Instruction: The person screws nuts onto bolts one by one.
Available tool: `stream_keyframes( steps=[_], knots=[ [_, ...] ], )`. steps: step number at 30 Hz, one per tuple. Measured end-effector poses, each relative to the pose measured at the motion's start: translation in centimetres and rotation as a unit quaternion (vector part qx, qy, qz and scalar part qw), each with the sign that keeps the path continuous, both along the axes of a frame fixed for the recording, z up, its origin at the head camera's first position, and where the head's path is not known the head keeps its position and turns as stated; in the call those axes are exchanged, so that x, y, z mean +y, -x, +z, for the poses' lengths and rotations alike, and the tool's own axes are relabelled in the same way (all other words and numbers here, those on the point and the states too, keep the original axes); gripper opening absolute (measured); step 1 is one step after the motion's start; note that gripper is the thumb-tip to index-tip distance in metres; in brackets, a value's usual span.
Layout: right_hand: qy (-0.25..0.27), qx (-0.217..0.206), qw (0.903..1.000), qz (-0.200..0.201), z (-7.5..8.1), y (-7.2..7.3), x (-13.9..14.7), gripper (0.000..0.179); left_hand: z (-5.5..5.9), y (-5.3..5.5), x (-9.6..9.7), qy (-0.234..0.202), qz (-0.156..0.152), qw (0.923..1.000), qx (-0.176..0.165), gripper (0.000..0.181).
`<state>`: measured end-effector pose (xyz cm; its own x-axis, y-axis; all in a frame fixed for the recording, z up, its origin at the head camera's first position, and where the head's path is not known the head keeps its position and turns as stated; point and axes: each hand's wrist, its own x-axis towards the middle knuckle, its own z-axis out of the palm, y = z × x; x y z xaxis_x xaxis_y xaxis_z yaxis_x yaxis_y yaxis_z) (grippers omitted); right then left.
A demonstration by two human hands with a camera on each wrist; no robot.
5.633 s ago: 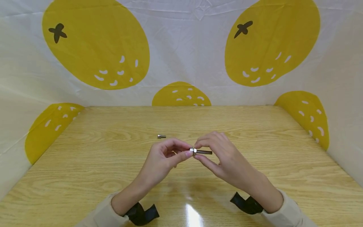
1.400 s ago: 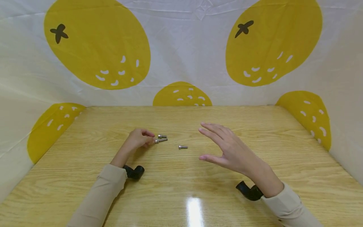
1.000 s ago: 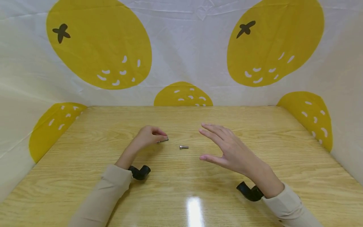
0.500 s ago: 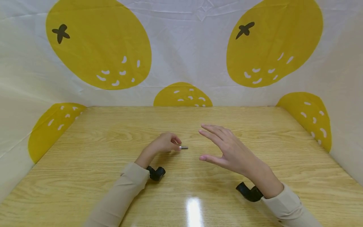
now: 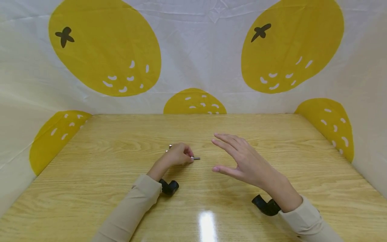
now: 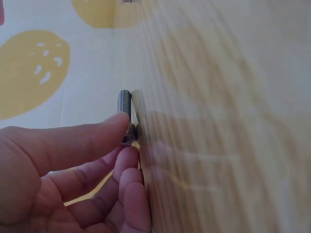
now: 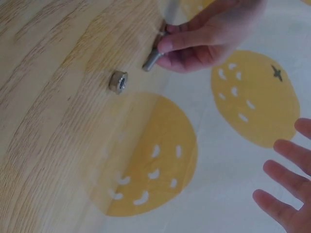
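Observation:
In the head view, my left hand (image 5: 176, 154) is low over the table, with thumb and fingertips pinching a small socket-head bolt (image 5: 197, 158) by its head end. The left wrist view shows the bolt's threaded shank (image 6: 124, 101) pointing away from the hand, close along the tabletop. My right hand (image 5: 242, 158) is held to the right with spread fingers and nothing in it. In the right wrist view a metal hex nut (image 7: 118, 81) rests on the table near the bolt's tip; the right hand hides it in the head view.
Behind the left hand, the ends of two other bolts show on the wood-grain table (image 5: 105, 188): one bolt end (image 5: 170, 146) farther back, another bolt end (image 5: 166, 151) nearer. A white cloth (image 5: 199, 57) with yellow fruit shapes stands around the back and sides.
Both hands held a nutted bolt together at first. Later the left hand left that bolt beside another on the table, then moved right and took the single bolt. The right hand stays spread.

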<state>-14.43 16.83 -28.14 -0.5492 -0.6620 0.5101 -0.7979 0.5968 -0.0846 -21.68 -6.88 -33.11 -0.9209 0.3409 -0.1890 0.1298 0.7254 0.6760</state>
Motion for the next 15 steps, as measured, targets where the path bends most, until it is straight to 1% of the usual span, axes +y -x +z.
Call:
stream_keyframes(
  steps=[9,12,15],
  knots=[
    [0.005,0.006,1.0000,0.003,0.09,-0.01,0.06,0.069,0.13,-0.13,0.19,0.023,-0.002,0.9992,0.034,0.008],
    [0.006,0.004,1.0000,0.001,0.13,-0.02,0.07,0.069,0.32,-0.19,0.15,0.012,0.002,0.9992,0.038,0.008],
    [0.011,0.010,0.9999,0.002,0.10,0.05,0.05,0.069,0.72,-0.35,0.08,-0.001,0.004,0.9990,0.045,0.007]
  ],
)
